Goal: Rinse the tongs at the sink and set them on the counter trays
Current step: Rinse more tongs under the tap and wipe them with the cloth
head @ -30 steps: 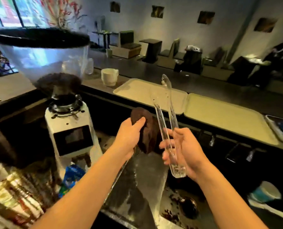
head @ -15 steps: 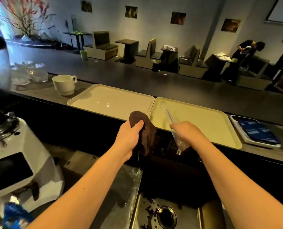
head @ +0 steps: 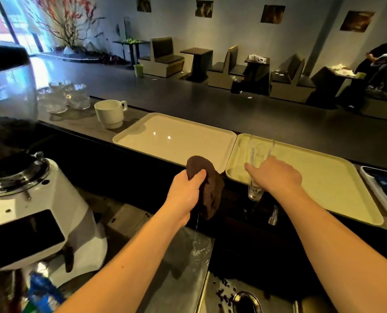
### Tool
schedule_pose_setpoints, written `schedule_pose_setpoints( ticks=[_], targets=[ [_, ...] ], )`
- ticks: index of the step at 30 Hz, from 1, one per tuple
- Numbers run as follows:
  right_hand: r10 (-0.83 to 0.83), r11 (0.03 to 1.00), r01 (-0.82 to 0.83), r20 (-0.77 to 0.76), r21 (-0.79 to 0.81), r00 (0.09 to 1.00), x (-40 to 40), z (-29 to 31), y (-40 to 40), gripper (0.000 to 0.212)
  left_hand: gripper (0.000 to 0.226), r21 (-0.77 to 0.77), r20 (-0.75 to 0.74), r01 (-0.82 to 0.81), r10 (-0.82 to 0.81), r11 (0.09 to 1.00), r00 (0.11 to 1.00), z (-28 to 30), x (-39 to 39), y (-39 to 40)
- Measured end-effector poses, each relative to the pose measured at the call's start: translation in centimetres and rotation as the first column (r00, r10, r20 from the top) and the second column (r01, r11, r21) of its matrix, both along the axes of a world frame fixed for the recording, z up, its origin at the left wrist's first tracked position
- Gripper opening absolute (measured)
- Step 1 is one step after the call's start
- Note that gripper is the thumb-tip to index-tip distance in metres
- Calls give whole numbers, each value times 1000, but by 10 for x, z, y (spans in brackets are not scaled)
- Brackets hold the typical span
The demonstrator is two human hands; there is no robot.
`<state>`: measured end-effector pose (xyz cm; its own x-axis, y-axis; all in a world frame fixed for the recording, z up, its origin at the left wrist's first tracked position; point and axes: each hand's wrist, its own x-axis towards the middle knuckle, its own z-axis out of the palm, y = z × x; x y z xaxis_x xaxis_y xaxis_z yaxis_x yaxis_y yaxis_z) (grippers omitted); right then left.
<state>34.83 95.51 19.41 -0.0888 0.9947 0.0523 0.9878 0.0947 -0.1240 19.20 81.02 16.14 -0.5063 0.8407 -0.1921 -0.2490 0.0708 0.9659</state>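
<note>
Counter — two trays side by side, left tray, right tray. Right hand closed around clear tongs, arms over right tray's near-left corner. Left hand — gripping brown cloth.

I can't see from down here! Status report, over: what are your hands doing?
Left hand gripping brown cloth. Right hand holding clear plastic tongs over right cream tray. Tray bare, nothing blocking.
</note>
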Motion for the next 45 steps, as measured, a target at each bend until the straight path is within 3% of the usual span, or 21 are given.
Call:
schedule_pose_setpoints(
  ticks=[3,6,9,13,16,19,21,28,33,38,42,45],
  targets=[
    [34,984,-49,90,173,995,-1,10,-9,61,22,18,14,-22,22,1000,1000,-1,-5,-6],
    [193,955,-184,-15,231,981,-16,14,-31,39,21,24,15,-49,49,998,999,-3,-15,-23],
    [349,937,-336,-282,95,894,-42,13,-64,22,16,32,38,-72,71,997,997,-5,-26,-49],
    [394,841,-538,-613,-60,685,-84,-6,-117,15,18,19,112,-175,171,984,979,-18,-44,-100],
    [459,727,-676,-647,-120,609,-124,-26,-168,13,23,-10,180,-309,306,951,935,-39,-65,-158],
    [445,671,-727,-705,-147,552,-136,-37,-194,9,20,-58,215,-328,332,943,918,-51,-66,-193],
    [468,578,-796,-727,-177,502,-165,-52,-237,11,22,-73,197,-379,385,923,902,-69,-86,-244],
    [562,378,-884,-692,-273,454,-257,-101,-373,16,19,-117,287,-647,649,754,704,-115,-140,-408],
    [563,334,-863,-654,-380,506,-300,-130,-448,10,15,-183,246,-738,757,649,605,-144,-178,-498],
    [642,336,-860,-576,-383,507,-328,-152,-484,23,13,-263,212,-741,786,618,581,-168,-208,-531],
    [644,314,-854,-568,-416,513,-342,-175,-483,8,12,-275,244,-723,773,634,585,-180,-222,-528],
    [685,318,-836,-501,-447,529,-362,-192,-470,17,15,-310,210,-736,799,601,564,-184,-231,-512]
  ],
)
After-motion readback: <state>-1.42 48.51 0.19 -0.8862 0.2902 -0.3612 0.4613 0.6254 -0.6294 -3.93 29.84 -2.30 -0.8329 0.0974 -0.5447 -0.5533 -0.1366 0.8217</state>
